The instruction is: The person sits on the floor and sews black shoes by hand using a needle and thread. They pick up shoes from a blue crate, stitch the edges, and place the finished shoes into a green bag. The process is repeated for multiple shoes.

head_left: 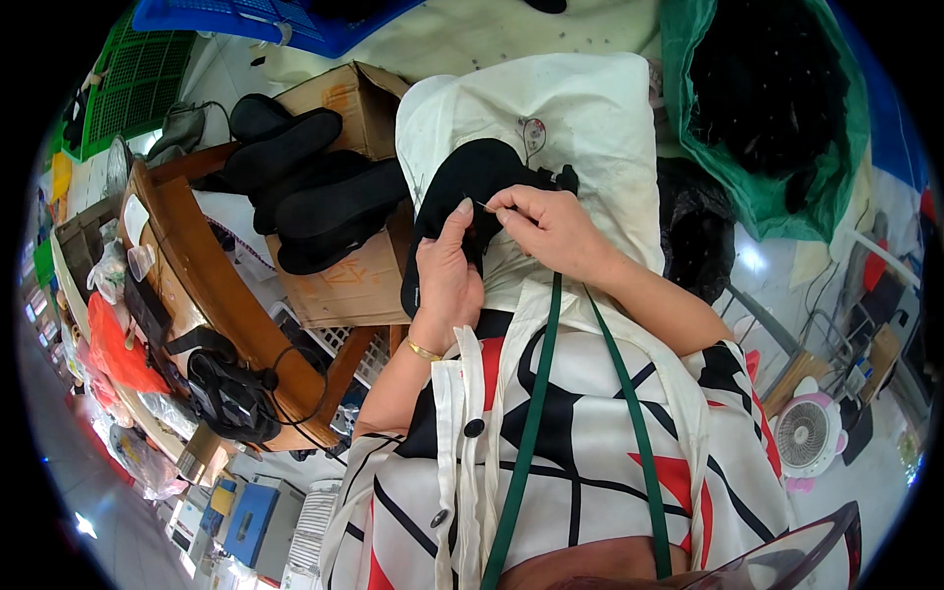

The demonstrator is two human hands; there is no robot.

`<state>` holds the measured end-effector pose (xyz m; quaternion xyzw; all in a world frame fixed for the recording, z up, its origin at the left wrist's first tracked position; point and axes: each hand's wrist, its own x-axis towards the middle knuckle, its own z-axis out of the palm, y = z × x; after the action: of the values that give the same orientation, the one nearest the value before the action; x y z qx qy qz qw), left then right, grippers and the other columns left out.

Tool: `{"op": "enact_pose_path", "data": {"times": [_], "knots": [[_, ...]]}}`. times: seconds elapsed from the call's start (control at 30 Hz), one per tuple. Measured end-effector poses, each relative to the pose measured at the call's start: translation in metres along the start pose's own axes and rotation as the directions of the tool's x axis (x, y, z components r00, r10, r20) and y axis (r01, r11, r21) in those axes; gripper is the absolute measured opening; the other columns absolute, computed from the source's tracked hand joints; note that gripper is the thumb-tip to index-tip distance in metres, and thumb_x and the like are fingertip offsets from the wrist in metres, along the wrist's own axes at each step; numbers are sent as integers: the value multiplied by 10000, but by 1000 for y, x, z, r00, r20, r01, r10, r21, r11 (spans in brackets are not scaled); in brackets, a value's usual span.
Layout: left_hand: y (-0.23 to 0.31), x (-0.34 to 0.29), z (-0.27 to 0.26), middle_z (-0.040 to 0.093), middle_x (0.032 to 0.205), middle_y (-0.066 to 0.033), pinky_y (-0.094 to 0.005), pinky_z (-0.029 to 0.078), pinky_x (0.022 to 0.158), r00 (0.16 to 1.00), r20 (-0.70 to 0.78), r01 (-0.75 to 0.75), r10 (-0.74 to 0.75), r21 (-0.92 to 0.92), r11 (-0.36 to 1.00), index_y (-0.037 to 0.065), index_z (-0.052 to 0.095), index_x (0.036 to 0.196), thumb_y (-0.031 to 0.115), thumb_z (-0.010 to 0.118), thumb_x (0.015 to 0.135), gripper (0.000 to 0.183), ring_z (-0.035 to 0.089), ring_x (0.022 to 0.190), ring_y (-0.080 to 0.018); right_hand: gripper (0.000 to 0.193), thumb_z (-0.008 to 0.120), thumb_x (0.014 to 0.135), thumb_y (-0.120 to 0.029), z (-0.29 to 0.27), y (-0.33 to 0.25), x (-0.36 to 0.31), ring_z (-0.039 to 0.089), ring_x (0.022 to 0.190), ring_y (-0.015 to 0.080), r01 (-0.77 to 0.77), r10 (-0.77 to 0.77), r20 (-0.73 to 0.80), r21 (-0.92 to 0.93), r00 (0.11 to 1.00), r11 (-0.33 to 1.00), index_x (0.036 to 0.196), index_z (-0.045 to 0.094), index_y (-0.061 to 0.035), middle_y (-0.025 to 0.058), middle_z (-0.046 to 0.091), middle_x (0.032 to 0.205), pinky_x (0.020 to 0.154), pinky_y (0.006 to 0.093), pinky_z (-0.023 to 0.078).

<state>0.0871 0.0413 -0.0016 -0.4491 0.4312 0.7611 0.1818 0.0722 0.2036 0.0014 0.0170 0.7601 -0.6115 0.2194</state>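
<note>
My left hand (447,275) is closed around a black cloth shoe (477,162), its thumb raised along the near side. Close beside that thumb, my right hand (551,224) pinches a thin, needle-like piece (484,206) between thumb and fingertips. The shoe rests over a white cloth (590,108) spread in front of me. On the cloth, just beyond the shoe, lies a small tool with looped wire-like handles (534,136); its kind is unclear. My left fingers are partly hidden behind the shoe.
Several black shoes (329,216) are piled on a cardboard box (344,295) at left. A wooden table (216,305) stands farther left. At right are a green sack (678,88) of black items and a black plastic bag (700,231). A blue basket (334,34) sits far ahead.
</note>
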Motion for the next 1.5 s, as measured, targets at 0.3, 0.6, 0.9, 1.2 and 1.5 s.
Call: {"op": "enact_pose_path", "data": {"times": [0.3, 0.6, 0.9, 1.2, 1.5], "knots": [[-2, 2, -3, 658, 945, 3, -295, 444, 849, 1000, 26, -4, 4, -16, 1000, 99, 666, 950, 177, 762, 846, 161, 596, 899, -116, 181, 576, 910, -99, -1, 6, 2, 545, 618, 77, 51, -51, 25, -29, 998, 998, 1032, 654, 10, 51, 643, 760, 575, 257, 452], [-2, -6, 6, 654, 880, 15, -254, 449, 733, 996, 55, -61, 64, -43, 997, 85, 683, 890, 134, 788, 821, 134, 576, 785, -85, 144, 563, 940, -132, 5, 3, 8, 512, 562, 54, -145, 134, 89, 130, 987, 981, 994, 618, -11, 0, 582, 701, 513, 251, 421], [5, -4, 4, 635, 804, 5, -255, 443, 703, 1000, 11, -20, 20, -20, 1000, 72, 674, 823, 142, 747, 848, 104, 566, 736, -89, 145, 557, 956, -134, 9, 19, 0, 510, 618, 77, 85, -86, 20, 29, 996, 996, 1057, 602, -40, 21, 590, 761, 581, 253, 430], [8, 0, 0, 601, 801, 7, -266, 419, 731, 1000, 12, 15, -16, 19, 1000, 79, 649, 788, 180, 730, 855, 146, 533, 759, -91, 153, 567, 924, -150, 12, 18, -1, 655, 727, 309, 147, -148, -15, -40, 989, 988, 1038, 615, -61, 132, 662, 817, 653, 366, 507], [2, -3, 2, 659, 822, -3, -255, 455, 707, 998, 51, -31, 32, -14, 999, 37, 697, 844, 123, 688, 881, 94, 593, 752, -85, 119, 530, 983, -163, 23, 11, -2, 559, 590, 142, 28, -25, -50, 49, 998, 998, 1013, 505, -51, 81, 592, 718, 563, 301, 453]]}}
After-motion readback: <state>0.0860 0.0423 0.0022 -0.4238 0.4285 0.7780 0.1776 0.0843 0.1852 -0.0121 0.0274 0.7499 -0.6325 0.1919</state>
